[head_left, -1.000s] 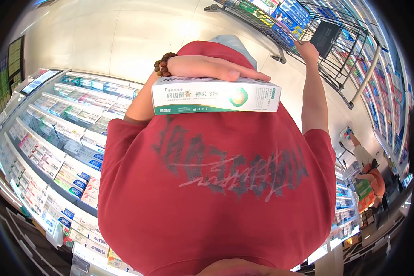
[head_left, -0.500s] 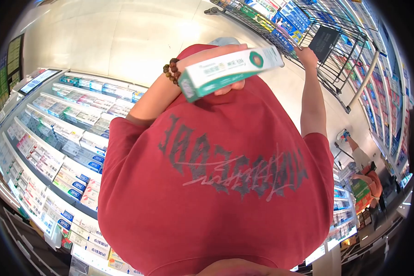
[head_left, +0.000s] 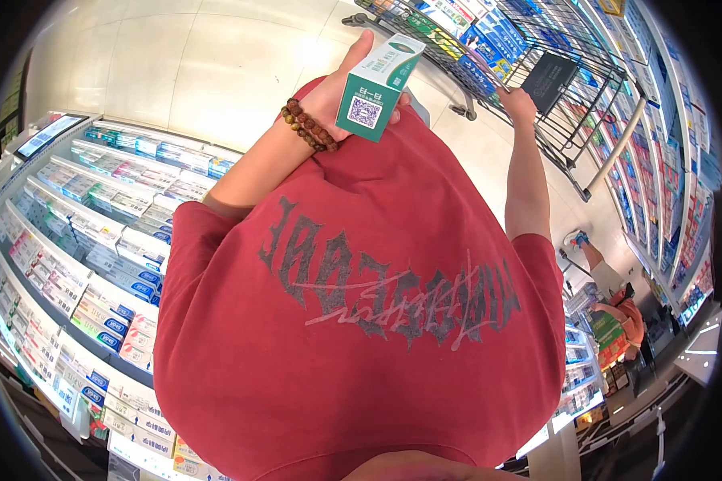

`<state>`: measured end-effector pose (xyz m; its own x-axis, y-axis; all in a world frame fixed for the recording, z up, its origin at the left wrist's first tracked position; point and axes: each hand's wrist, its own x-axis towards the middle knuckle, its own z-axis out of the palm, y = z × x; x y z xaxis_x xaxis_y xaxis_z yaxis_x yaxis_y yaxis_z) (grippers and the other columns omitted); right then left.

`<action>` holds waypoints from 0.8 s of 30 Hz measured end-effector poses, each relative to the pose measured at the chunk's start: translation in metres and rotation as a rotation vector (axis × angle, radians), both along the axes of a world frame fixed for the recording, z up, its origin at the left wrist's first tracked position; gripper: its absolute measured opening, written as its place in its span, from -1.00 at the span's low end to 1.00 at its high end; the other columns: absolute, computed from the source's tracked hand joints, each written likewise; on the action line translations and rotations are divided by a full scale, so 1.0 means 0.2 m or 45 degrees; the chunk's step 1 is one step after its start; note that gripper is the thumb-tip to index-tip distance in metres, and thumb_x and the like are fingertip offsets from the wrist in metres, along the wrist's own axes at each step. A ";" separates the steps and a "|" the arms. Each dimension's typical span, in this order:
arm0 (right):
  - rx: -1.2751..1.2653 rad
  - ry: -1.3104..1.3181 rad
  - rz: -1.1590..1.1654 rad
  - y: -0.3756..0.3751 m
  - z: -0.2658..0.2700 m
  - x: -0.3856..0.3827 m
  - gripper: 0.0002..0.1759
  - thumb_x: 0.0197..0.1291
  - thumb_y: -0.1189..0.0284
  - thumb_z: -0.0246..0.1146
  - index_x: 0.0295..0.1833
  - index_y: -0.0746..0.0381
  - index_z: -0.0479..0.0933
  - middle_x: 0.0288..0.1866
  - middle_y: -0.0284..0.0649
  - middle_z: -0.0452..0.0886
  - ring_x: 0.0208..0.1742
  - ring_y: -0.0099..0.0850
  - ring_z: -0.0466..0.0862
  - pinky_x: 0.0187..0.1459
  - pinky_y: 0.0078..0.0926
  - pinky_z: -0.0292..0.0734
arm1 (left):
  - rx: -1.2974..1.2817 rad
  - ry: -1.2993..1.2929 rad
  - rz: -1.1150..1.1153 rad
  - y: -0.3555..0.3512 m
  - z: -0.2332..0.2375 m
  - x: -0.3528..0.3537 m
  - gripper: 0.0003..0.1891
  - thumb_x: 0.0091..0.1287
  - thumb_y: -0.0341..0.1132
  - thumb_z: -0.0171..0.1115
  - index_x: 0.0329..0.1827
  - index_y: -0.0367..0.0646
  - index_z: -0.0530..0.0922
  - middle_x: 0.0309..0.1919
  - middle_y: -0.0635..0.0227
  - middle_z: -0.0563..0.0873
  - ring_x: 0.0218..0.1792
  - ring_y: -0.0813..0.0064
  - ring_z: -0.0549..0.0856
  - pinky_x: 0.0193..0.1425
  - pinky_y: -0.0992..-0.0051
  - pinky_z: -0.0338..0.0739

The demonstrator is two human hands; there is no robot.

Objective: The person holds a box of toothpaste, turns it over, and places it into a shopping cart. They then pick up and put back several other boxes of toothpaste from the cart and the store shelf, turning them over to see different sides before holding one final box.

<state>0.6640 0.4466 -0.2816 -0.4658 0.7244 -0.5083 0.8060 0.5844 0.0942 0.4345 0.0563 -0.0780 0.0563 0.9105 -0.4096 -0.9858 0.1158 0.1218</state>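
A long green and white carton (head_left: 381, 84) is held in my left hand (head_left: 326, 100), out in front of my red shirt. Its green end, printed with a QR code, faces up at me. My thumb sticks up beside the box, and the fingertips show at its far side. Beaded bracelets (head_left: 306, 127) circle that wrist. Away to the right, my right hand (head_left: 519, 106) is closed round the edge of a black wire shopping cart (head_left: 573, 128), near a dark panel. Blue, green and white packages (head_left: 493, 40) lie in the cart.
Lit shelves (head_left: 96, 232) packed with small boxes run along my left, with a screen (head_left: 50, 135) at their far end. More stocked shelves (head_left: 674, 192) curve along the right. Another person in orange (head_left: 630, 321) is behind at the right, holding something green. Pale tiled floor (head_left: 200, 64) stretches ahead.
My left hand has turned the carton, so its QR-coded end now faces me instead of its long side. The thumb now shows. My right hand stays on the cart.
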 end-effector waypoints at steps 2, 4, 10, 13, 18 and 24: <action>-0.015 -0.007 -0.008 0.00 0.01 0.00 -0.43 0.13 -0.21 0.20 -0.17 0.02 0.80 -0.18 -0.09 0.79 -0.07 -0.11 0.78 0.02 -0.16 0.62 | 0.082 -0.012 -0.009 0.00 -0.03 0.00 -0.18 0.38 0.46 -0.05 0.39 -0.07 0.39 -0.08 0.09 0.62 -0.33 0.27 0.70 -0.44 0.49 0.67; -0.006 0.024 0.012 -0.01 0.01 0.00 -0.43 0.14 -0.21 0.19 -0.13 0.03 0.79 -0.16 -0.08 0.79 -0.05 -0.10 0.77 0.03 -0.15 0.62 | 0.284 -0.158 0.007 0.01 -0.07 0.00 -0.21 0.41 0.37 -0.02 0.45 -0.10 0.33 0.04 0.04 0.59 -0.29 0.26 0.70 -0.36 0.45 0.70; -0.046 -0.031 0.022 -0.03 0.07 -0.02 -0.38 0.17 -0.22 0.18 0.01 0.04 0.75 -0.08 -0.10 0.78 0.00 -0.10 0.76 0.05 -0.15 0.62 | 0.437 -0.147 0.057 0.00 0.09 -0.03 -0.14 0.33 -0.03 0.02 0.62 -0.27 -0.03 0.48 -0.18 0.23 0.09 0.01 0.61 0.07 0.07 0.66; -0.048 -0.040 0.021 -0.01 0.06 -0.01 -0.35 0.16 -0.24 0.19 0.02 0.07 0.74 -0.09 -0.12 0.78 -0.01 -0.11 0.76 0.04 -0.16 0.63 | 0.474 -0.091 0.149 0.02 0.15 -0.03 -0.11 0.33 0.00 0.05 0.63 -0.24 -0.06 0.47 -0.14 0.23 0.30 -0.09 0.48 0.19 -0.12 0.56; -0.036 -0.026 0.015 -0.02 0.06 -0.02 -0.34 0.15 -0.24 0.19 0.01 0.09 0.74 -0.08 -0.11 0.78 -0.01 -0.11 0.76 0.04 -0.17 0.64 | 0.725 -0.156 0.262 0.07 0.17 -0.04 -0.07 0.39 0.31 0.07 0.54 -0.26 0.06 0.03 0.08 0.49 -0.06 0.19 0.58 -0.10 0.12 0.67; -0.069 -0.023 -0.005 -0.02 0.08 -0.02 -0.37 0.16 -0.22 0.19 0.02 0.07 0.74 -0.08 -0.12 0.78 0.00 -0.12 0.76 0.05 -0.16 0.63 | 0.660 -0.173 0.263 0.03 0.16 -0.04 -0.25 0.49 0.27 -0.12 0.47 -0.18 0.29 -0.03 -0.04 0.57 -0.30 0.22 0.67 -0.37 0.37 0.70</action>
